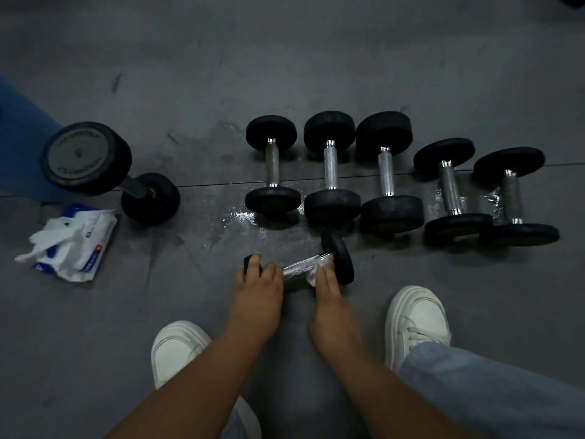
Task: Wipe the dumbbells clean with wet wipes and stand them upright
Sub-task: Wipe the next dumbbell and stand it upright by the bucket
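1. While the left hand (pixel 258 277) grips one end of the small black-ended, chrome-handled dumbbell (pixel 299 267) lying on the grey floor (pixel 316 74), a slack hold could let it roll.
2. The right hand (pixel 327 282) pinches a white wet wipe (pixel 311 280) against its handle; rubbing may tear the wipe.
3. Stood upright on wet patches, it might slide.

Five dumbbells (pixel 392 172) lie in a row on the floor (pixel 285 58); wet wipes pack (pixel 76 245) lies far left, one dumbbell (pixel 316 263) nearest.

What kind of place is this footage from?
Probably a gym floor: a row of black round-ended dumbbells with chrome handles, a larger black dumbbell, and dark grey seamed flooring.
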### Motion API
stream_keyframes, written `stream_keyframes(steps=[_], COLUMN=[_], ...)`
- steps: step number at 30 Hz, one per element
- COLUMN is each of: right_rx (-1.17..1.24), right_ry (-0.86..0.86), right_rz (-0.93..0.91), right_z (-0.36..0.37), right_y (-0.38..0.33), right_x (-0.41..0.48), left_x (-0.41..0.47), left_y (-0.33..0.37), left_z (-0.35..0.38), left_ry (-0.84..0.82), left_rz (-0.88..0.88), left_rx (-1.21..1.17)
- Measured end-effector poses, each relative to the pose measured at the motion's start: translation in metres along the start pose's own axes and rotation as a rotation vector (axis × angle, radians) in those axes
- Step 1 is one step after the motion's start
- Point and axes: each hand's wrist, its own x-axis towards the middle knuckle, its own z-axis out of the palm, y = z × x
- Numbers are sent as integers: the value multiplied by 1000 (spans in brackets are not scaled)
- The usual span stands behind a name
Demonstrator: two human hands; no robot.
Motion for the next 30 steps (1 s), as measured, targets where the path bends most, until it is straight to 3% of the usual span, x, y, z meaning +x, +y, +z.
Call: stream_keyframes(steps=[8,9,11,13,14,16,21,30], right_rx=[198,345,932,1685,1939,2134,2328,2192], right_ry=[189,293,455,389,312,174,22,10], right_rz=[-83,-51,322,777,888,947,851,864], right_z=[-3,3,16,24,26,18,-1,-2], right_y=[-1,3,2,-3,-4,-5,-18,-34], right_x=[41,30,11,18,27,50,54,50], left_x=[1,2,5,5,3,-1,-1,0], left_y=[-3,-3,-5,-6,-5,-3,-1,-2], left_z=[3,2,2,3,5,6,5,8], left_ry=[-25,-21,-18,-24,-24,-5,-4,7], left_rz=[19,18,13,21,22,17,12,4], left_rx=[-10,-6,-4,3,12,20,30,23])
